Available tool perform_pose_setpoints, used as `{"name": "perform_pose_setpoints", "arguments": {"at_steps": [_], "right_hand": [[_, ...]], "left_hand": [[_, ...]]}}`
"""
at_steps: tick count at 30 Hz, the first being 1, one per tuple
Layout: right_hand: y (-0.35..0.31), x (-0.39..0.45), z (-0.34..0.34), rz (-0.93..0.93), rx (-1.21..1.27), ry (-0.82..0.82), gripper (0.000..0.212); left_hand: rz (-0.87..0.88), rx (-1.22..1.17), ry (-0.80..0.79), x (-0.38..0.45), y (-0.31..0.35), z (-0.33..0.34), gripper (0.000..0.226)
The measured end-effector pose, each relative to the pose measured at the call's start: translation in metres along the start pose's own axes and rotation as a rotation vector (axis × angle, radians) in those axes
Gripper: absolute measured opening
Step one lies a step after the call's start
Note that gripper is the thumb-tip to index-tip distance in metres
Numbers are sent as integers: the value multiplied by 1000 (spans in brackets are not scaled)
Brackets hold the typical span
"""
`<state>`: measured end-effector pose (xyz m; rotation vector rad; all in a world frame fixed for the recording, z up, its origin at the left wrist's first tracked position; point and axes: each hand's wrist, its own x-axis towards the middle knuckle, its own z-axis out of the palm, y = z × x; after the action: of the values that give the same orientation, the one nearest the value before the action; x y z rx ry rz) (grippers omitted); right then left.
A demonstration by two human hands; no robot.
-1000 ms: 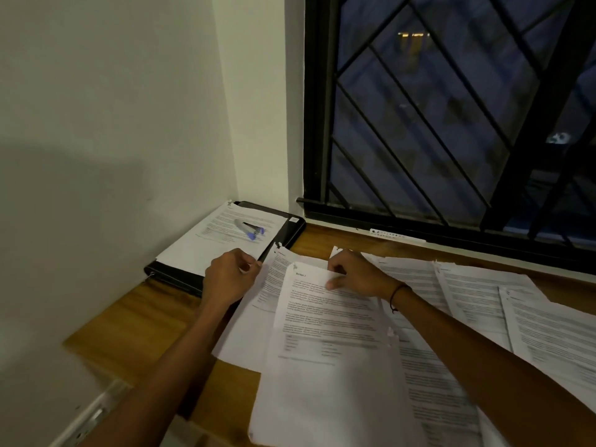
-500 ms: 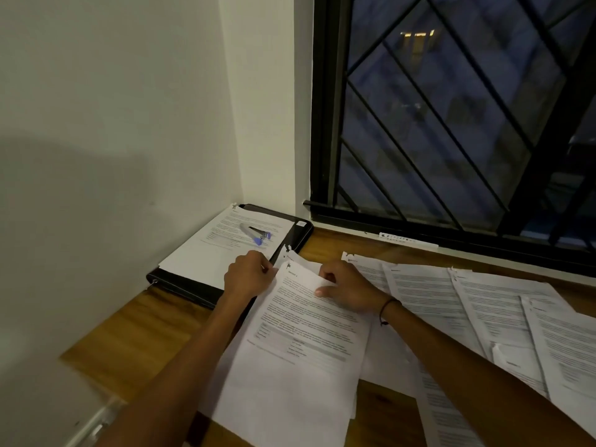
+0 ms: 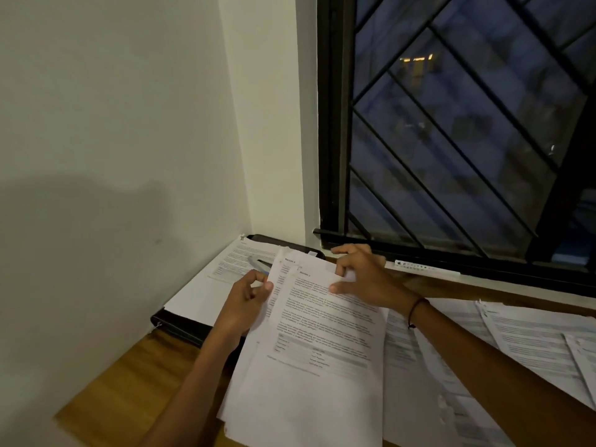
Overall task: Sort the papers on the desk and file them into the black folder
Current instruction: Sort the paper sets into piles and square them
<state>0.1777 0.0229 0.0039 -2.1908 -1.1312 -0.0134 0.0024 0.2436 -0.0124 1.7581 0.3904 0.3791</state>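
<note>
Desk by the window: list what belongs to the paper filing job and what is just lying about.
Belongs to the job:
- sheets held up by the left hand and right hand
- papers spread on the desk
- black folder, with a page on it

Just lying about:
- pen on the folder's page
- white strip on the window sill

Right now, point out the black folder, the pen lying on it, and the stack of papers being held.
black folder (image 3: 180, 324): head view, near-left cover edge.
pen (image 3: 256, 262): head view, visible grey barrel.
stack of papers (image 3: 322, 350): head view, middle of the top printed sheet.
</note>
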Motion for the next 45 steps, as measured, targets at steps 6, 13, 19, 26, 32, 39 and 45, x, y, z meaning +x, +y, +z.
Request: {"name": "perform_pose_setpoints", "arguments": {"at_steps": [6, 13, 19, 26, 32, 39, 45], "right_hand": [[-5, 24, 17, 89, 108, 18, 27], [-25, 38, 37, 141, 267, 153, 42], [-30, 33, 23, 185, 373, 334, 88], [-43, 17, -10, 39, 983, -58, 51], [-77, 12, -55, -59, 1021, 167, 41], [-88, -2, -73, -100, 944, 300, 29], [-38, -20, -38, 165, 761, 153, 43]], "left_hand": [[-23, -30, 38, -3, -2, 0, 27], [32, -60, -52, -3, -1, -1, 33], [111, -231, 79, -8, 11, -17, 24], [263, -343, 111, -16, 64, -17, 26], [350, -409, 118, -14, 111, -8, 36], [358, -405, 115, -15, 128, 27, 17], [146, -275, 116, -2, 81, 56, 30]]}}
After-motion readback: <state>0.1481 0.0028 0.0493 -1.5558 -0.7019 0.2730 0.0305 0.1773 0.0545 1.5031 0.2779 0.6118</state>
